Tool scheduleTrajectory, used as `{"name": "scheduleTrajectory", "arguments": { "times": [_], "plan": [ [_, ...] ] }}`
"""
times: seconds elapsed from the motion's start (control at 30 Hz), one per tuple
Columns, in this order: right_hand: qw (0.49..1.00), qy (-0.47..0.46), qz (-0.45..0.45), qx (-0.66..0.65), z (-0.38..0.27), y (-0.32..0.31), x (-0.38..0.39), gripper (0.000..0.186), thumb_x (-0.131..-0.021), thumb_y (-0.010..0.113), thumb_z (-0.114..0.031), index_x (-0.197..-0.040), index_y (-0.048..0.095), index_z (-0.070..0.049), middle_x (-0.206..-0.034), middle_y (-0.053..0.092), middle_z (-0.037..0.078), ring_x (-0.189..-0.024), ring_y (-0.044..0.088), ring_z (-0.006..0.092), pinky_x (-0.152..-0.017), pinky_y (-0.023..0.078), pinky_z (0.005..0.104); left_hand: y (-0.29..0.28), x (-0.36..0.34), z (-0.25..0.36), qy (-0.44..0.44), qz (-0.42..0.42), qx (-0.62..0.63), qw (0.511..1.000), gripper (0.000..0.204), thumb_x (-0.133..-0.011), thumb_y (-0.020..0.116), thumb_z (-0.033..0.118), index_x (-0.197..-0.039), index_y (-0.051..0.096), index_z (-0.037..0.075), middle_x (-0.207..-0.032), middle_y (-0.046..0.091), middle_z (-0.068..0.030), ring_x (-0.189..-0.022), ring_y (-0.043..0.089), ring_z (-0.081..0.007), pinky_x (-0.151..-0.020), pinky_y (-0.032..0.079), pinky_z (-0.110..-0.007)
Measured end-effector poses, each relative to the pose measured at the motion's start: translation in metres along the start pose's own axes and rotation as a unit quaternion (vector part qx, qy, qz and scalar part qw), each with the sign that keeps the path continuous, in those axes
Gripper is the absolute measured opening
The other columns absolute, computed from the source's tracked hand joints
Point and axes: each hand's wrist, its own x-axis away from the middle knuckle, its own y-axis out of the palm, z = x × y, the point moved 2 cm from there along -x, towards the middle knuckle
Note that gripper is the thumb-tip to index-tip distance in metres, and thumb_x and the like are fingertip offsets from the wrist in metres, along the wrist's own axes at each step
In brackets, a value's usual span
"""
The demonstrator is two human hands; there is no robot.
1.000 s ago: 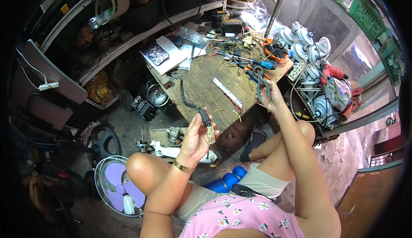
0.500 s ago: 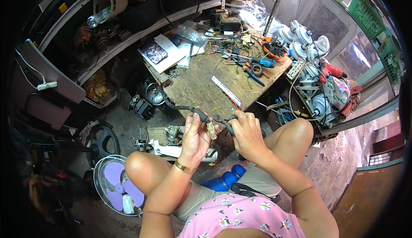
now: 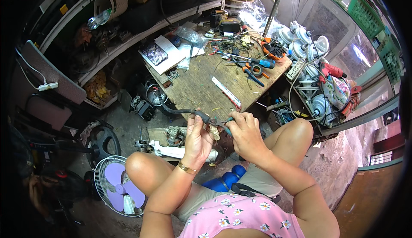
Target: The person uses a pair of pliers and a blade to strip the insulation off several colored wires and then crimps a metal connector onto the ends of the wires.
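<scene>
In front of my knees, my left hand (image 3: 198,142) is closed around the thick dark sleeve (image 3: 202,117) at the end of a black cable (image 3: 175,111). A small yellowish, translucent connector (image 3: 215,133) hangs from the wires beside its fingers. My right hand (image 3: 249,134) grips a small pair of pliers with teal handles (image 3: 227,129). The jaws point left and meet the wires between the sleeve and the connector; whether they are closed on a wire is too small to tell. The cable runs left toward a round metal motor part (image 3: 155,93) beside the table.
The wooden table (image 3: 193,83) ahead carries a white-and-red strip (image 3: 226,93), a black tape roll (image 3: 256,69), orange-handled pliers (image 3: 253,77), a blue screwdriver (image 3: 262,62) and tangled wires. A purple-bladed fan (image 3: 113,173) stands at left. White fan parts (image 3: 302,45) pile up at right.
The sleeve and connector have shifted slightly right, closer to the pliers. The cable now runs flatter on its way to my left hand. The pliers have come in against the wires.
</scene>
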Motion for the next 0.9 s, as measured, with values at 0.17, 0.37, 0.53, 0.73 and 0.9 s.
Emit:
{"name": "scheduleTrajectory", "arguments": {
  "times": [0.17, 0.37, 0.53, 0.73, 0.9],
  "plan": [
    [1.0, 0.006, -0.016, 0.014, 0.008, -0.002, 0.002, 0.028, -0.071, 0.058, -0.003, -0.099, 0.059, -0.003, -0.12, 0.049, 0.015, -0.104, 0.046, 0.0315, -0.084, 0.036, 0.0423, -0.002, 0.001, -0.001, -0.021, 0.008, -0.024, 0.999, 0.03, -0.092, 0.055, 0.025, -0.121, 0.045, 0.018, -0.098, 0.057, 0.0012, -0.091, 0.059, -0.0164, -0.073, 0.055, -0.04],
    [0.998, 0.042, -0.039, 0.039, 0.003, 0.001, 0.001, 0.022, -0.069, 0.058, -0.002, -0.091, 0.056, -0.003, -0.11, 0.05, 0.013, -0.102, 0.046, 0.0315, -0.081, 0.037, 0.0405, -0.005, -0.001, -0.006, 0.0, 0.008, -0.054, 0.998, 0.031, -0.093, 0.055, 0.025, -0.121, 0.045, 0.018, -0.096, 0.058, 0.001, -0.086, 0.061, -0.0166, -0.072, 0.055, -0.039],
    [0.995, 0.078, -0.024, -0.052, 0.0, 0.008, 0.005, 0.019, -0.068, 0.054, 0.002, -0.086, 0.054, -0.003, -0.092, 0.052, 0.013, -0.083, 0.053, 0.0316, -0.067, 0.042, 0.0365, -0.009, 0.001, -0.013, 0.006, 0.014, -0.05, 0.999, 0.031, -0.093, 0.054, 0.023, -0.122, 0.045, 0.018, -0.097, 0.059, 0.0001, -0.082, 0.061, -0.0162, -0.07, 0.055, -0.038],
    [0.851, 0.226, -0.102, -0.463, 0.005, 0.021, 0.016, 0.016, -0.069, 0.041, 0.005, -0.08, 0.051, 0.0, -0.07, 0.05, 0.005, -0.062, 0.044, 0.0113, -0.055, 0.038, 0.0272, -0.004, 0.002, -0.012, -0.014, 0.006, -0.039, 0.999, 0.033, -0.093, 0.054, 0.023, -0.124, 0.044, 0.013, -0.096, 0.059, -0.0031, -0.079, 0.062, -0.0146, -0.067, 0.057, -0.034],
    [0.814, 0.233, -0.07, -0.528, 0.006, 0.022, 0.018, 0.013, -0.069, 0.043, 0.005, -0.077, 0.051, 0.0, -0.072, 0.051, 0.005, -0.063, 0.048, 0.0147, -0.057, 0.039, 0.0285, 0.0, -0.005, -0.001, -0.078, -0.036, -0.018, 0.996, 0.035, -0.093, 0.055, 0.024, -0.124, 0.044, 0.011, -0.099, 0.058, -0.0051, -0.084, 0.062, -0.0162, -0.067, 0.058, -0.034]
  ]
}}
